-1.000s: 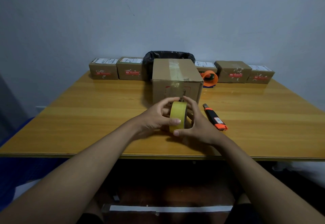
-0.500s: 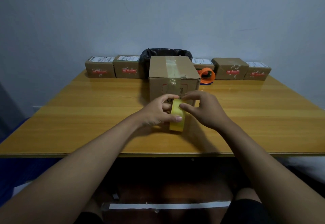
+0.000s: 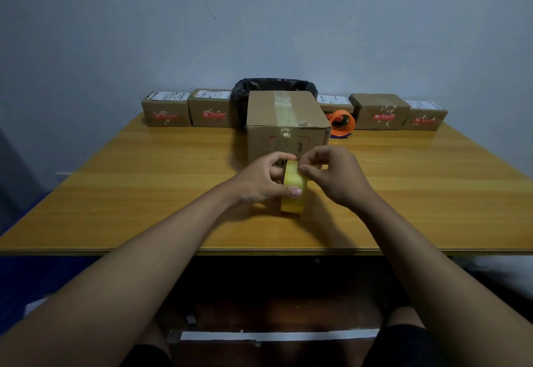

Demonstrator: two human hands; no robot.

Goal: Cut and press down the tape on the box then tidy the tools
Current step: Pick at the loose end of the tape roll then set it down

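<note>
Item 1: yellow tape roll [image 3: 293, 190], standing on edge on the wooden table [image 3: 144, 182], just in front of the large cardboard box [image 3: 287, 124].

Item 2: left hand [image 3: 259, 180], closing around the roll from its left side; thumb lying across the near face, fingers curling over the top rim and into the core.

Item 3: right hand [image 3: 336, 174], fingers bunching together, thumb and forefinger pinching at the upper right edge of the roll; whether a loose tape end is sitting between them cannot be told.

Item 4: large cardboard box, sitting at the table's middle, a strip of clear tape running along its top and folding down over the near face. The hands are partly covering the lower front.

Item 5: orange tape dispenser [image 3: 341, 123], lying just right of the box, toward the back.

Item 6: black bin liner [image 3: 274, 85], showing directly behind the box.

Item 7: small parcels [image 3: 165, 110], lining up along the wall behind the box, two to its left and three to its right, carrying white labels and red stickers.
</note>
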